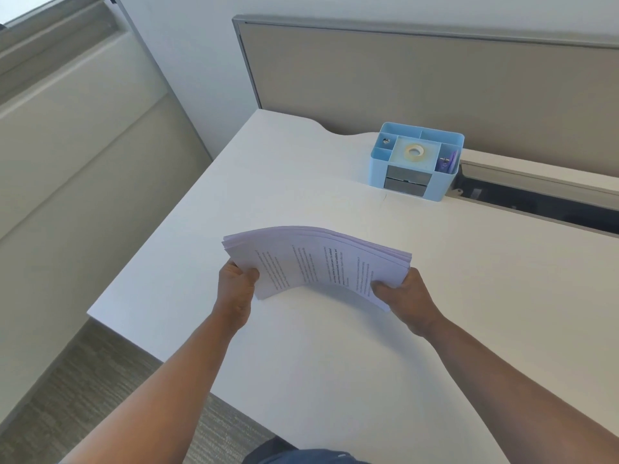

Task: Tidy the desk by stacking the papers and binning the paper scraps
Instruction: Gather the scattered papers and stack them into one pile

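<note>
Both hands, left hand and right hand, pinch the bowed papers at opposite ends; the light, floppy, slippery sheets probably need gripping near their edges.

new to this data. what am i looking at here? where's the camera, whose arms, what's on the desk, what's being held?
There is no robot: these are a person's two bare arms. The single picture comes from a wide-angle camera worn on the person's head, looking forward and down, which is why straight edges bend.

The left hand and right hand each grip one end of a stack of printed papers, thumbs on top; the stack bows upward in the middle.

On the white desk, near the back, stands a light blue organizer. Its centre compartment holds a roll of tape; side compartments hold small items too tiny to name. A grey partition panel runs behind it. No paper scraps or bin are in view.
</note>
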Demonstrator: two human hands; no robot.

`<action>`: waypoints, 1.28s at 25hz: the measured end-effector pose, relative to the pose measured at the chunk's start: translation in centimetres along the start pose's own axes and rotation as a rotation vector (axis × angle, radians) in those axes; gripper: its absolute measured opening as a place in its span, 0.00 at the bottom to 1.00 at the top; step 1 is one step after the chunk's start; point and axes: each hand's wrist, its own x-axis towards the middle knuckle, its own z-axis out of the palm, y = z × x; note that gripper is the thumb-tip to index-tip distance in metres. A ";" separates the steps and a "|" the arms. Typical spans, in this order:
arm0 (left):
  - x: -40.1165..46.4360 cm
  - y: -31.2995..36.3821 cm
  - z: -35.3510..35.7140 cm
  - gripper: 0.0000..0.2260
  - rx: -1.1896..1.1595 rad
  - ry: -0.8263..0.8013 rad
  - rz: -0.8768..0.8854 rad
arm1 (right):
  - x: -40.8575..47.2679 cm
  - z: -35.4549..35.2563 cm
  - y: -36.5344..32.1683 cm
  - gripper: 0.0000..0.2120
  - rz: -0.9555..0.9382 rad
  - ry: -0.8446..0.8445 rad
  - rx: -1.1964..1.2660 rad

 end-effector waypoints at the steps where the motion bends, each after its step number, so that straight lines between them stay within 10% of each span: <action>1: 0.0 0.0 0.0 0.21 -0.003 -0.015 -0.001 | 0.0 0.0 0.1 0.17 0.003 -0.003 0.003; 12: 0.9 0.7 -1.1 0.11 0.202 -0.174 -0.045 | 0.0 -0.6 0.3 0.09 0.080 0.035 -0.062; 17: 3.6 4.9 -1.8 0.17 0.303 -0.531 -0.064 | -2.0 -2.3 -0.4 0.14 0.123 -0.068 0.150; 21: 4.6 6.1 -0.4 0.22 0.281 -0.538 -0.120 | -3.9 -2.3 0.5 0.19 0.219 0.057 0.337; 26: 2.0 2.7 1.8 0.14 -0.289 -0.486 -0.487 | -5.8 -0.1 2.1 0.18 0.254 0.336 0.677; 32: -2.3 0.2 10.0 0.08 -0.071 -0.426 -0.389 | -4.6 8.8 2.4 0.15 0.221 0.600 0.759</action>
